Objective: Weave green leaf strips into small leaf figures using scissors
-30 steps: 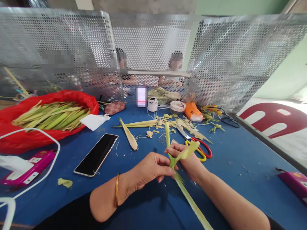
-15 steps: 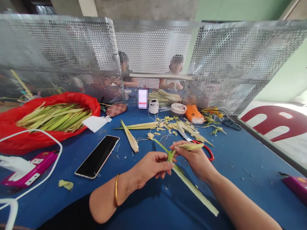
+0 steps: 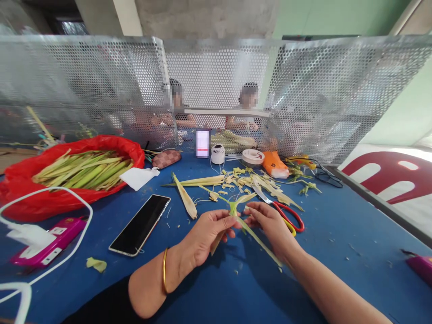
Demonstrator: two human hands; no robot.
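Writing is hard to make out anywhere: the orange packet (image 3: 276,165) bears a small dark mark too tiny to read, the round tub (image 3: 253,157) beside it shows a dark red design on its top, and the screen of the upright phone (image 3: 202,144) is blurred over. At the right edge, a white panel (image 3: 378,195) carries a large dark red shape, cut off by the frame.

The leaf piece (image 3: 233,208) is above the middle of the blue desk (image 3: 337,274), in front of the scattered scraps (image 3: 243,175). It is pale green, brightest at a folded, knot-like centre, with narrow blades spreading away and one long strip slanting down to the right. The left hand (image 3: 209,236) pinches it just below that centre between thumb and fingers, which cover part of it. The right hand (image 3: 270,222) is half curled beside it, fingertips close together; they may be touching a blade, but the view doesn't settle that. It also hides part of the red-and-yellow handles of the scissors (image 3: 290,217).
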